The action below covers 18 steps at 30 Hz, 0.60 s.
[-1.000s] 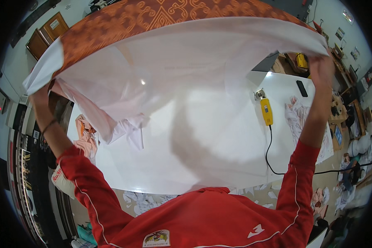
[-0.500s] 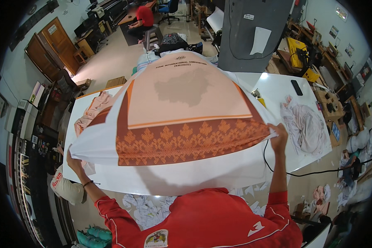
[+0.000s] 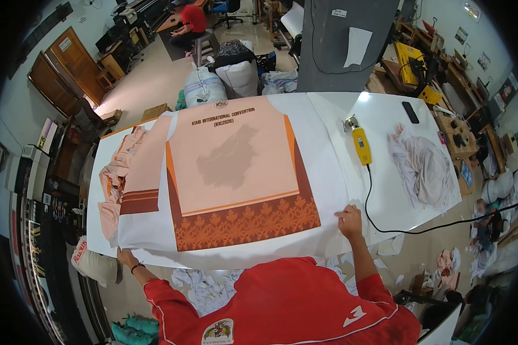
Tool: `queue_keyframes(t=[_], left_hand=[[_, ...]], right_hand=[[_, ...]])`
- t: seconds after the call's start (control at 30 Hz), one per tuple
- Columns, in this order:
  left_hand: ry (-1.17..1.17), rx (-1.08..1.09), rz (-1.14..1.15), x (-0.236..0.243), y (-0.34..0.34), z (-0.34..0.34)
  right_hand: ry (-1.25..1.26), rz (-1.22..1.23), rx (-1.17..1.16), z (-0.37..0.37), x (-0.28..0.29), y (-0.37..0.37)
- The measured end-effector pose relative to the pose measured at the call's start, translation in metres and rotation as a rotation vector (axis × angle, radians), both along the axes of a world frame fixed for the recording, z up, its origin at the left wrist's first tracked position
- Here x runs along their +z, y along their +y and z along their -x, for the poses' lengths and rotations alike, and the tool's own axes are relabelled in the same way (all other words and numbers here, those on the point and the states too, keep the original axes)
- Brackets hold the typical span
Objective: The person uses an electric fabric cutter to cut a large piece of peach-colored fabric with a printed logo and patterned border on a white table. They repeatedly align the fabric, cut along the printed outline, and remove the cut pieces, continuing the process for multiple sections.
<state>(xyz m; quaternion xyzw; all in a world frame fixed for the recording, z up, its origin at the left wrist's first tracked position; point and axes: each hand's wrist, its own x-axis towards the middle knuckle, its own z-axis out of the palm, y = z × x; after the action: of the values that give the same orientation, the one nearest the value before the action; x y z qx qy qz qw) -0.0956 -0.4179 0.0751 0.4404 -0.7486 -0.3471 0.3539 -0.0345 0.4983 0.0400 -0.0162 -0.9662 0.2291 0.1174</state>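
A white fabric sheet [image 3: 327,161] lies spread over the table, printed with a peach shirt panel [image 3: 224,155]. The panel carries a grey map shape and a brown-orange patterned band along its lower edge. My left hand [image 3: 126,257] is closed on the sheet's near left corner, at the table's front edge. At the near right corner of the sheet, my right hand [image 3: 349,221] has its fingers pinched together on the fabric edge. A yellow electric cloth cutter [image 3: 361,145] with a round metal head rests on the table to the right of the sheet.
Crumpled peach fabric [image 3: 121,169] lies on the table's left; a pale bundle [image 3: 425,167] and a black phone [image 3: 410,112] lie right. The cutter's black cord [image 3: 408,232] crosses the right edge. Stuffed sacks [image 3: 206,86] stand behind. Scraps litter the floor. A seated person [image 3: 191,26] is far off.
The sheet was lifted and billowing; now it lies flat on the table, farther left. Both hands came down and nearer, the right one also leftward. The cutter and sacks are uncovered.
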Motion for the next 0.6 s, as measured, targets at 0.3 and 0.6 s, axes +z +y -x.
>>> queue_keyframes(t=[0.3,0.6], left_hand=[[-0.278,-0.698,0.274,-0.071,0.277,0.036],[-1.069,-0.812,0.362,-0.041,0.347,-0.017]], right_hand=[[-0.091,0.015,-0.078,0.010,0.016,-0.030],[-0.239,-0.146,-0.062,-0.034,-0.011,-0.037]])
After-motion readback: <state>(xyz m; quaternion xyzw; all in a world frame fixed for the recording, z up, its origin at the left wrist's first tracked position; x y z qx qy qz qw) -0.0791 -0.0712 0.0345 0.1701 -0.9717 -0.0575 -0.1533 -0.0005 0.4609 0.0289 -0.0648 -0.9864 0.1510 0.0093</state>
